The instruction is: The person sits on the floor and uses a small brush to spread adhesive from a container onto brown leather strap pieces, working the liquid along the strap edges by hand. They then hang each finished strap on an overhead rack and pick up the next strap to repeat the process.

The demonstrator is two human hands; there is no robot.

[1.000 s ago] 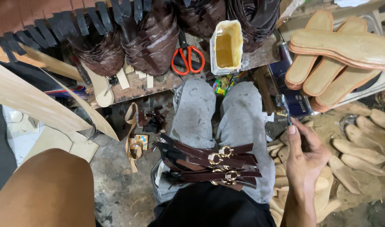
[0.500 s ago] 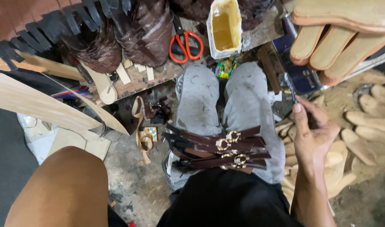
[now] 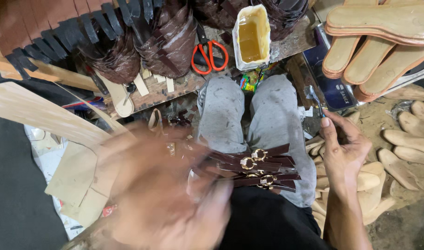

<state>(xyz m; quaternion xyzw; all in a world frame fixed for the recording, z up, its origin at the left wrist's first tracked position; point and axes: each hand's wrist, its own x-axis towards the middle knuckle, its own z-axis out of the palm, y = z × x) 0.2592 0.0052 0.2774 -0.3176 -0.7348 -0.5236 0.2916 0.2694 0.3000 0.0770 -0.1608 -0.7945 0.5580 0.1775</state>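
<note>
My lap fills the near middle, grey trousers [image 3: 249, 125] stretching away toward the cluttered wooden bench [image 3: 156, 90] at the far side. My left hand [image 3: 170, 199] is a big blur low on the left, close to the camera; I cannot tell how its fingers stand or whether they hold anything. To the far right lies a stack of tan shoe soles [image 3: 379, 41], with wooden lasts [image 3: 406, 143] spread on the floor nearer right. My right hand [image 3: 344, 153] sits just right of my right knee, fingers pinched narrow around a small brush [image 3: 315, 98] that points away from me. Across my thighs lie dark brown straps with gold buckles [image 3: 256, 169], between the two hands. Far off, a tub of amber glue [image 3: 250, 34] stands beside red-handled scissors [image 3: 208, 53].
</note>
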